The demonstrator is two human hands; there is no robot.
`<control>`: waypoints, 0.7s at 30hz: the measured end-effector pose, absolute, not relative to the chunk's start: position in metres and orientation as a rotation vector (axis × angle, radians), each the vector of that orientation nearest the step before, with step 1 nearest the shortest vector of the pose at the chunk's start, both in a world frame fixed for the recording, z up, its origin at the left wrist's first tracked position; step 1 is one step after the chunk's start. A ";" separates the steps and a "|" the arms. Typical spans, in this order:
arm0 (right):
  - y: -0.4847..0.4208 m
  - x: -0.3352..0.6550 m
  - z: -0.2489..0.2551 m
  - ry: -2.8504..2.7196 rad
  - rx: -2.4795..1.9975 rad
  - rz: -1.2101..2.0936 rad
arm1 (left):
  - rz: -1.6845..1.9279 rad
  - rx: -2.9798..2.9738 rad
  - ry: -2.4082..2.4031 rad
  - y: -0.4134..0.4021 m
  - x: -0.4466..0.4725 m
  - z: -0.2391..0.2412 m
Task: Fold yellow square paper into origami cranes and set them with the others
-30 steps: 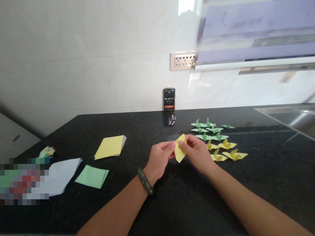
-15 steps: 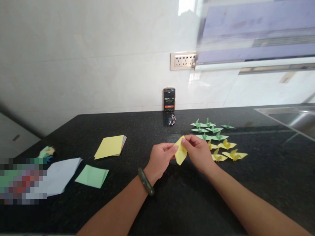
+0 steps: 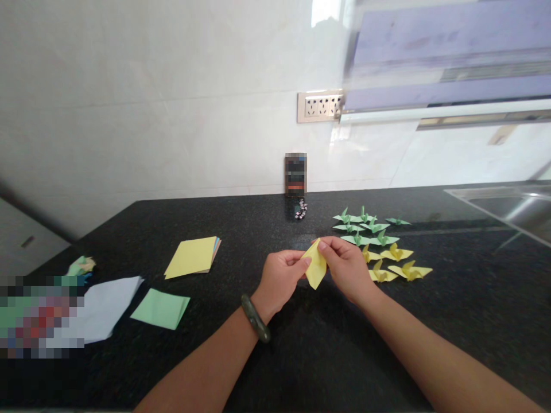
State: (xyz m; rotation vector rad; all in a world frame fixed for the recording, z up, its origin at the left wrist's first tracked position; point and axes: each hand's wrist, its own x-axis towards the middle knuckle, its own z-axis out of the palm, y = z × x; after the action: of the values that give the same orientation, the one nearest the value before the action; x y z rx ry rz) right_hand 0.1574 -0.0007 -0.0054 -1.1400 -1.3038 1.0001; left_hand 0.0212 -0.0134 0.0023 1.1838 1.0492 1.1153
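Observation:
Between my two hands is a folded piece of yellow origami paper [image 3: 316, 269], kite-shaped with its narrow tip pointing down. My left hand [image 3: 282, 278] pinches its left side between thumb and fingers. At its upper right edge, my right hand [image 3: 346, 264] grips it the same way, thumb on top. Just beyond the right hand lie several yellow paper cranes [image 3: 411, 271], one partly hidden by that hand. Behind them sit several green paper cranes [image 3: 381, 238]. A dark bangle [image 3: 255, 318] is round my left wrist.
On the left lie a stack of coloured paper [image 3: 191, 257], a folded green sheet [image 3: 161, 308], white paper [image 3: 109, 307] and a crumpled paper bit [image 3: 81, 265]. A phone [image 3: 296, 175] with a beaded strap [image 3: 302, 209] leans on the wall. A sink [image 3: 512, 209] is at right.
Both hands keep their hold on the yellow paper in nearly the same place. The paper has tilted very slightly.

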 end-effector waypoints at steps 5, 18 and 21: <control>-0.003 0.155 -0.001 -1.311 -1.109 1.049 | 1.105 1.165 1.045 -0.012 0.020 0.001; 0.000 0.157 -0.004 -1.249 -1.090 1.069 | 1.057 1.042 0.834 -0.012 0.019 0.002; -0.001 0.155 -0.006 -1.220 -1.095 1.069 | 1.056 1.062 0.850 -0.013 0.020 0.002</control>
State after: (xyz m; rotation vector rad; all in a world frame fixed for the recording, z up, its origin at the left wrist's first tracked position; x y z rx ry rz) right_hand 0.1553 -0.0015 -0.0056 -1.0951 -1.2200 1.0686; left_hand 0.0201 -0.0134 0.0025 1.0615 0.8496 1.0557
